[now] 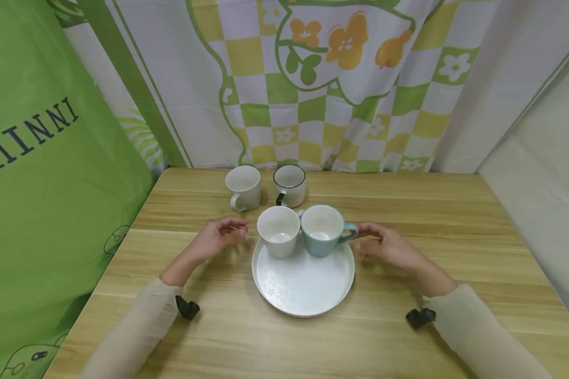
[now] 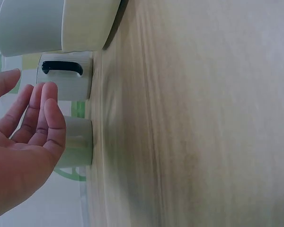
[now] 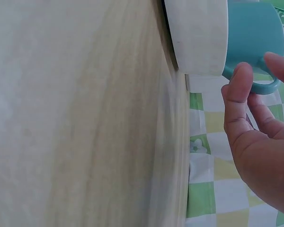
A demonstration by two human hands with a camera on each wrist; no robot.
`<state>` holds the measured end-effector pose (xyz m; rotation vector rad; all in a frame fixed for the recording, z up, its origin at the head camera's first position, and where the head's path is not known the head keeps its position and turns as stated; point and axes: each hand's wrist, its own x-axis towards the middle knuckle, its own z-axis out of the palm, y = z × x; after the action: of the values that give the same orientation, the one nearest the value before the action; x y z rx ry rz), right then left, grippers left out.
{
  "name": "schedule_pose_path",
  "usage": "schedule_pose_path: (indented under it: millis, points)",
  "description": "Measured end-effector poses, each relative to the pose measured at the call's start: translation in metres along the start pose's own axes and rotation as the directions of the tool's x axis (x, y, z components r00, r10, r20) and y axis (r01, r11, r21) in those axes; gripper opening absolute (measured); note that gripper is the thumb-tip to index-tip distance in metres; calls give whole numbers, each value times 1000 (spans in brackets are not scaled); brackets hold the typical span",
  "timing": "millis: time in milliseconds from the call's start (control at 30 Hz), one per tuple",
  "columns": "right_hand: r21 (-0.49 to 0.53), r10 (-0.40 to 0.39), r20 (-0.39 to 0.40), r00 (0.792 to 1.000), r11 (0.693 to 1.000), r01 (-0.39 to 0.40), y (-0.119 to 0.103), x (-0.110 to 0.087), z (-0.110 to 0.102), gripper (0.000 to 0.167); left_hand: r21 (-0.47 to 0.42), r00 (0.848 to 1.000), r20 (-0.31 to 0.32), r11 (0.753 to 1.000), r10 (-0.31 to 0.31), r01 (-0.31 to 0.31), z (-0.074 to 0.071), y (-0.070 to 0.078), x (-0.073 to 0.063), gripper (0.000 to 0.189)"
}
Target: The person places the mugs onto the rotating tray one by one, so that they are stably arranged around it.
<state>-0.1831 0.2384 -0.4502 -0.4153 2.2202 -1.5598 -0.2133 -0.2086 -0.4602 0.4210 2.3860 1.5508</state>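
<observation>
A round white tray [image 1: 305,287] bears a white mug [image 1: 278,231] and a light blue mug [image 1: 321,231], side by side at its far edge. My left hand [image 1: 223,236] is left of the white mug, apart from it, fingers loosely bent with nothing in them. In the left wrist view this hand [image 2: 31,127] shows its palm and bent fingertips. On the other side, my right hand [image 1: 384,245] has its fingertips right at the blue mug's handle [image 1: 349,233]. The right wrist view shows relaxed fingers [image 3: 239,87] around that handle, not closed on it.
Behind the tray stand a pale mug [image 1: 244,187] and a white mug with a dark rim and black handle [image 1: 290,185]. The wooden table [image 1: 408,200] ends at a checked curtain [image 1: 346,121]. Green fabric [image 1: 52,173] hangs along the left.
</observation>
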Motion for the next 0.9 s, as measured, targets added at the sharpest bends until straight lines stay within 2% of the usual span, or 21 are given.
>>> schedule_pose_path:
  millis: [100,533,667,900]
  points:
    - [1,-4,-1,1000,1000,4,1,-1,1,53,-29,1000,-6,1000,-5,5,-2,2,1,42]
    - [0,16,13,1000,1000,-16,8,-6,7,54,-28,995,-102,1000,-11,8,-12,8,1,38]
    - [6,21,21,1000,1000,-21,10,-8,10,56,-52,990,-140,999,-19,12,-16,7,3,38]
    - [-7,54,43,998,999,-54,9,-11,14,56,-42,975,-218,999,-33,24,-24,9,6,40]
